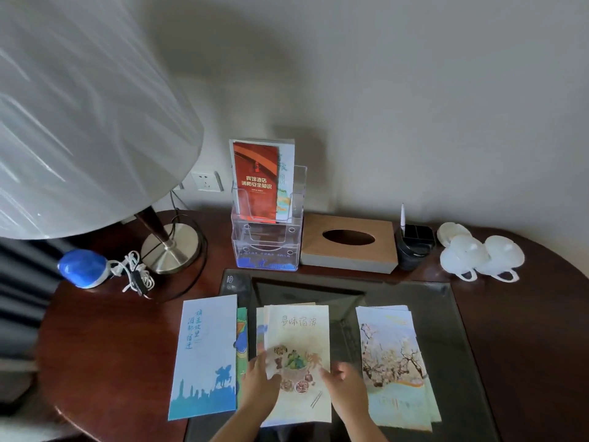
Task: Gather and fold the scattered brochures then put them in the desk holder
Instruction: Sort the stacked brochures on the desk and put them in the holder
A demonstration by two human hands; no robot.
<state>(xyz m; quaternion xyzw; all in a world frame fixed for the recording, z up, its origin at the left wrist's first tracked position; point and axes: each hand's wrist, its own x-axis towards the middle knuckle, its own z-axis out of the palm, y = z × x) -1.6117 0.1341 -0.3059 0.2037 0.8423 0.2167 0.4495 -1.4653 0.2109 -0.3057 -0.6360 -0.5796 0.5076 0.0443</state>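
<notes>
A cream brochure with food drawings (298,336) lies in front of me on a dark glass mat (446,330). My left hand (258,382) grips its left edge and my right hand (345,389) grips its right edge. More folded sheets peek out under it on the left. A pale blue brochure with a skyline (204,355) lies to the left, over a colourful one. A blossom-tree brochure stack (395,362) lies to the right. The clear acrylic desk holder (266,247) stands at the back, with a red brochure (253,180) and a pale one in its top tier.
A large lamp with a white shade (83,106) and metal base (172,247) fills the left. A blue-white device with a coiled cord (84,267), a tissue box (350,242), a black pen cup (414,244) and white lidded cups (481,255) line the back of the round wooden desk (105,346).
</notes>
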